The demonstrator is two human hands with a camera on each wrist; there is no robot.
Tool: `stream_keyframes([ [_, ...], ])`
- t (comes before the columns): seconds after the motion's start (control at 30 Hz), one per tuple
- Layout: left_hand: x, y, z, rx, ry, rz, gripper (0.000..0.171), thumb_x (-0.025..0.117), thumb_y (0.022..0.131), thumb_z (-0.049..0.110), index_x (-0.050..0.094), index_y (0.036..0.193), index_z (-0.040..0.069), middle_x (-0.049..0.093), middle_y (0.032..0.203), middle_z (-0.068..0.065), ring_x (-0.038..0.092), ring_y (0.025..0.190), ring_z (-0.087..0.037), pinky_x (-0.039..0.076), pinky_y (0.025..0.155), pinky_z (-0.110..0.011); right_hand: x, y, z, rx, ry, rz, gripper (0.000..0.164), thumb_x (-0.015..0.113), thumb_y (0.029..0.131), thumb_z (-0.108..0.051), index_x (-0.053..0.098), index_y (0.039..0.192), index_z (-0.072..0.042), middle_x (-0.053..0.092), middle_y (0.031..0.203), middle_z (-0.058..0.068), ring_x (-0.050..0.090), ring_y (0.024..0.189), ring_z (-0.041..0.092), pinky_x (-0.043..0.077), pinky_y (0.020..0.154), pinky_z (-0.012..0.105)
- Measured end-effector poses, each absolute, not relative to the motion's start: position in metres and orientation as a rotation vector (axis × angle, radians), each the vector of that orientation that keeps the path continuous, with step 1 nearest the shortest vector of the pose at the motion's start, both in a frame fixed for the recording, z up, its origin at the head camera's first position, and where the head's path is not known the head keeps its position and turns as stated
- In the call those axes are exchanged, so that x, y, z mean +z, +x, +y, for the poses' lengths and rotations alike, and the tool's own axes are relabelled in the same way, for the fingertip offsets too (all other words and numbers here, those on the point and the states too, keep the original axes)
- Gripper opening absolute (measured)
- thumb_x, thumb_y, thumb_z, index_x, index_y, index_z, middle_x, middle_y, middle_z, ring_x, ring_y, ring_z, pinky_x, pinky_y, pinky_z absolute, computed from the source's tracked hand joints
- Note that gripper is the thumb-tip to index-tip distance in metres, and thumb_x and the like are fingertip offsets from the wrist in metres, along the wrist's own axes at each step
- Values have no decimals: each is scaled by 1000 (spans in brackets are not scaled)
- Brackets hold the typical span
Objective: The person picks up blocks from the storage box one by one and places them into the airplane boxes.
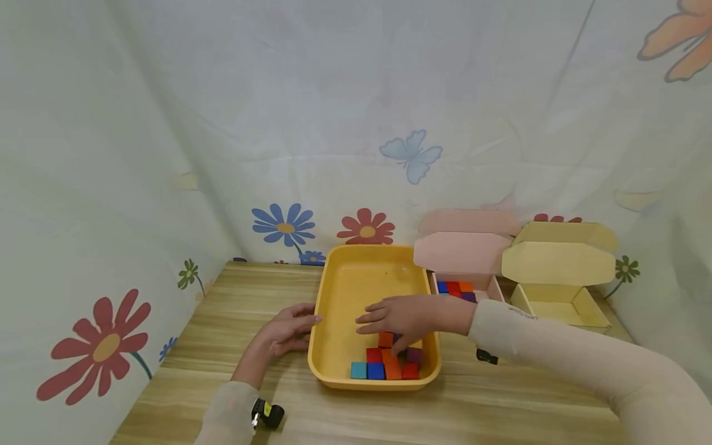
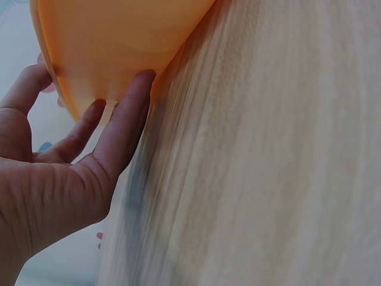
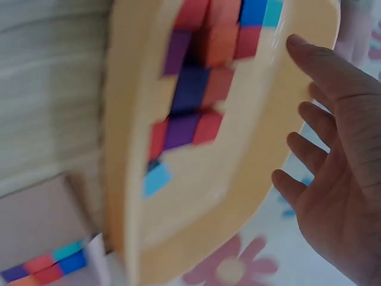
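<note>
A yellow tray [image 1: 345,284] stands on the wooden table, with several coloured cubes [image 1: 376,371] grouped at its near right. My left hand [image 1: 288,330] grips the tray's left rim; in the left wrist view, fingers [image 2: 128,122] lie along the outer wall and one digit reaches the rim. Above the cubes is my right hand [image 1: 408,315], its fingers spread and nothing held. The right wrist view shows that hand [image 3: 333,137] apart from the red, purple, blue and orange cubes [image 3: 190,89]. In the head view it hides some of them.
Right of the tray, an open pink box [image 1: 492,289] holds several coloured cubes [image 1: 455,288]. Beside it sits an open pale yellow box [image 1: 592,306]. Both lids stand up at the back. A flower-printed curtain [image 1: 334,154] encloses the table [image 1: 256,290].
</note>
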State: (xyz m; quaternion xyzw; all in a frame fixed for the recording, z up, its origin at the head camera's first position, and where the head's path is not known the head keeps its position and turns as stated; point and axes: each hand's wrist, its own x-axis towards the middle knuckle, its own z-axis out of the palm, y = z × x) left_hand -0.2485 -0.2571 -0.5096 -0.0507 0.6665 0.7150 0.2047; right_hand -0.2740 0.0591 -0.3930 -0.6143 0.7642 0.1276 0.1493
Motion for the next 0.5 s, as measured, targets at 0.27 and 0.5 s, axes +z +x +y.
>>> stream_keyframes([
  [0.27, -509, -251, -257, 1983, -120, 1865, 68, 68, 98, 21, 34, 153, -1, 54, 140, -29, 64, 115, -32, 58, 90, -52, -409, -250, 21, 523, -1959, 1991, 69, 67, 99, -35, 36, 159, -26, 34, 163, -9, 30, 150, 11, 26, 121, 27],
  [0.5, -509, -251, -255, 1975, -151, 1877, 67, 70, 97, 22, 38, 152, 2, 58, 137, -26, 65, 114, -32, 58, 88, -52, -428, -241, -4, 616, -1993, 1898, 56, 68, 100, -21, 47, 152, -23, 48, 151, -11, 44, 137, 4, 33, 115, 18],
])
